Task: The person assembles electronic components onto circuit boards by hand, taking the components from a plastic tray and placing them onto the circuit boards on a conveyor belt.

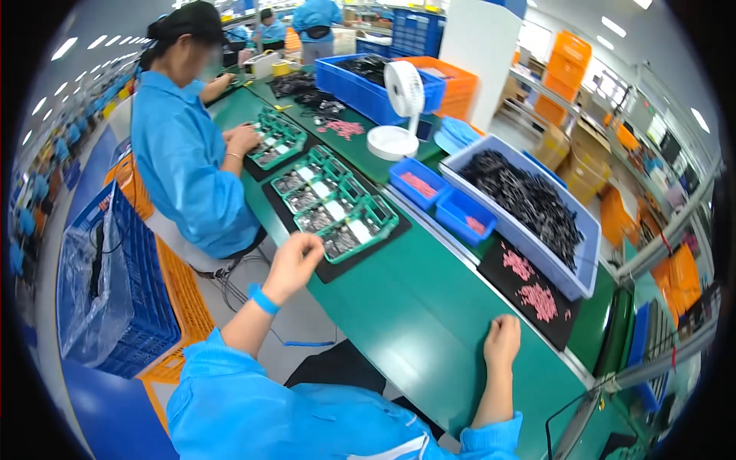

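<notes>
My left hand [296, 262], with a blue band at the wrist, is closed beside the nearest green compartment tray [354, 236], which holds small silvery and dark parts. Its fingers curl together, and whatever may be between them is too small to make out. Over the bench's right part, my right hand [502, 342] is closed too, and its curled fingers hide any content. Loose small pink pieces [538, 302] lie in heaps on a black mat [552, 328] close to the right hand.
A grey-blue bin [584, 277] full of black parts stands beyond the mat. Small blue bins [469, 216] hold pink pieces. A white fan [392, 143] stands farther back. Left, a co-worker [180, 146] handles another green tray [276, 138]; stacked crates [123, 284] stand behind.
</notes>
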Available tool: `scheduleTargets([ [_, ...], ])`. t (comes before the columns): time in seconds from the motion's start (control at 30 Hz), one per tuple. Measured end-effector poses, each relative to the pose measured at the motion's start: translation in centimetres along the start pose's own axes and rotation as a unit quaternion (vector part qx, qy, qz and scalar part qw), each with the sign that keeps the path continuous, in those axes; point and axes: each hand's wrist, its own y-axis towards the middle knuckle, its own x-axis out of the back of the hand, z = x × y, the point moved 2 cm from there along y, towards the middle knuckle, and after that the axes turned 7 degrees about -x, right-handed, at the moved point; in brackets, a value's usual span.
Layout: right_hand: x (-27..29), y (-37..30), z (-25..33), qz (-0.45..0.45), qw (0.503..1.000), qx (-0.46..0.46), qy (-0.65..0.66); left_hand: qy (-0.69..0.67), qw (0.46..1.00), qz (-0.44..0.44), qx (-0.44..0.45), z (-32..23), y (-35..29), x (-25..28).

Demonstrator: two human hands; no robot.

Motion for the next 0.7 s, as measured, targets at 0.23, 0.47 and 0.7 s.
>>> scheduleTargets([
  [0.23,0.7,-0.4,0.5,-0.017,0.999,-0.013,-0.024,0.081,0.989,-0.101,0.067,14.2,12.5,3.5],
  [0.47,-0.5,-1.0,5.7,0.085,0.988,0.001,0.127,0.217,0.958,0.148,0.112,21.0,21.1,-0.9],
  [0.7,-5.6,-2.0,12.5,0.336,0.821,-0.107,0.448,0.162,0.957,0.175,0.167,20.4,20.1,0.8],
])
